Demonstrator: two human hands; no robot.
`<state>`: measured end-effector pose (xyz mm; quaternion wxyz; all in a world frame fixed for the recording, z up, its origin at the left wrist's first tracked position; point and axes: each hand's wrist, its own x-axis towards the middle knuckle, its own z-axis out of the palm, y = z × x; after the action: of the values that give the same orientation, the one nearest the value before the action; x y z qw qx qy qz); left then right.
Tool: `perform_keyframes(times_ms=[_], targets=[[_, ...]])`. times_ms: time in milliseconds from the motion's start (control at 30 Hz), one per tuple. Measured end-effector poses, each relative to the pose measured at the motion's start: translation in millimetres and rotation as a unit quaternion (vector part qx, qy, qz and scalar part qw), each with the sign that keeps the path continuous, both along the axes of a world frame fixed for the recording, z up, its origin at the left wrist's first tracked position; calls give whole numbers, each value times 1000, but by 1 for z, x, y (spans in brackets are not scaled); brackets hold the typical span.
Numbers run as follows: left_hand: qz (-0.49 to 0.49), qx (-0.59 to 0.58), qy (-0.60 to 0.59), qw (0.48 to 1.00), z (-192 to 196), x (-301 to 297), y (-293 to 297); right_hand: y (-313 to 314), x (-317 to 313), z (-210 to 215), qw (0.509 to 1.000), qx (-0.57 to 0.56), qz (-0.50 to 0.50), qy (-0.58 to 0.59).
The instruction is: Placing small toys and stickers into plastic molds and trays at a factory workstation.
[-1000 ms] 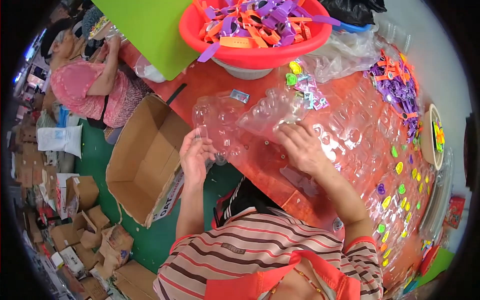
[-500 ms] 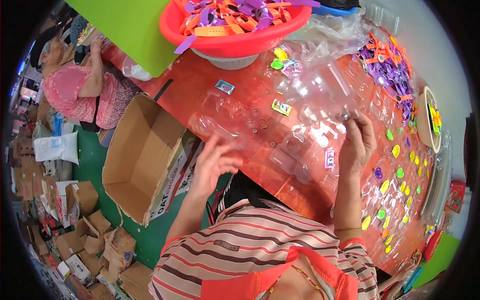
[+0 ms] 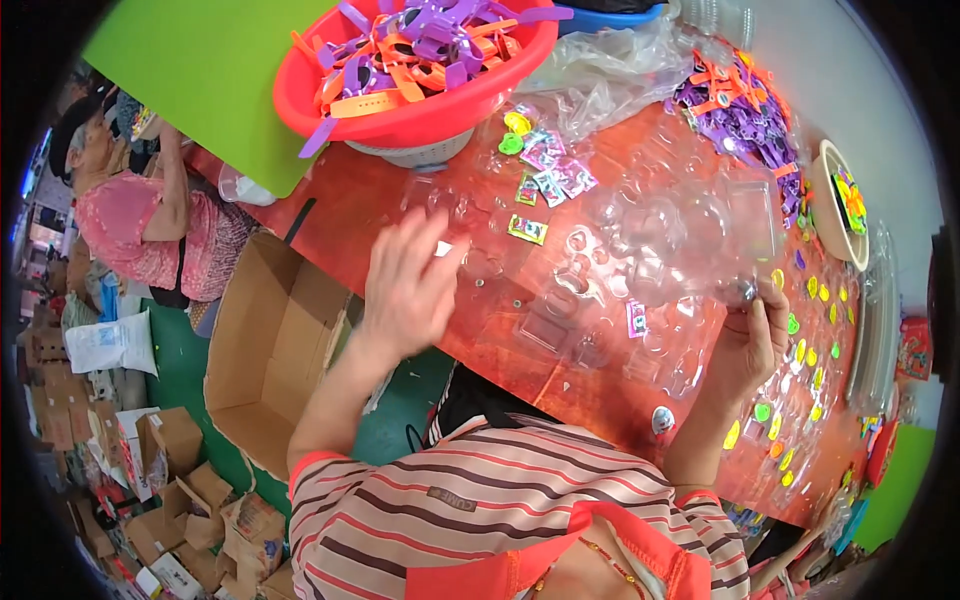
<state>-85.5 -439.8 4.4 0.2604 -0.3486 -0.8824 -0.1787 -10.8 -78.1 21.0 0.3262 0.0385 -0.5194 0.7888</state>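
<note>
Gleaming clear moulded blister tray point(image 3: 690, 235)

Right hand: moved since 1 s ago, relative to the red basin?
Yes. The right hand went rightward, away from the red basin, toward the table's right end, gripping a clear plastic tray.

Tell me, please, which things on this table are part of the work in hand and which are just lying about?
In use:
- clear plastic blister tray, gripped at its edge by the right hand
- left hand, hovering open over the clear trays
- small sticker packets

Lying about:
- red basin of straps
- open cardboard box
- green board
</note>
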Motion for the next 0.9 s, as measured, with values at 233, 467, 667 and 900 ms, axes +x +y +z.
perform_keyframes(times_ms=[233, 467, 667, 900], targets=[[97, -240, -212, 942, -48, -50, -9, 9, 13, -2, 1000, -7, 2, -8], [151, -176, -161, 959, -37, -37, 30, 25, 32, -1, 999, -15, -41, -11], [87, -171, 66, 979, -44, -123, 84, 18, 36, 8, 999, -2, -44, -25], [48, -231, -5, 972, -66, -175, 108, 30, 55, 0, 997, -20, -71, -24]])
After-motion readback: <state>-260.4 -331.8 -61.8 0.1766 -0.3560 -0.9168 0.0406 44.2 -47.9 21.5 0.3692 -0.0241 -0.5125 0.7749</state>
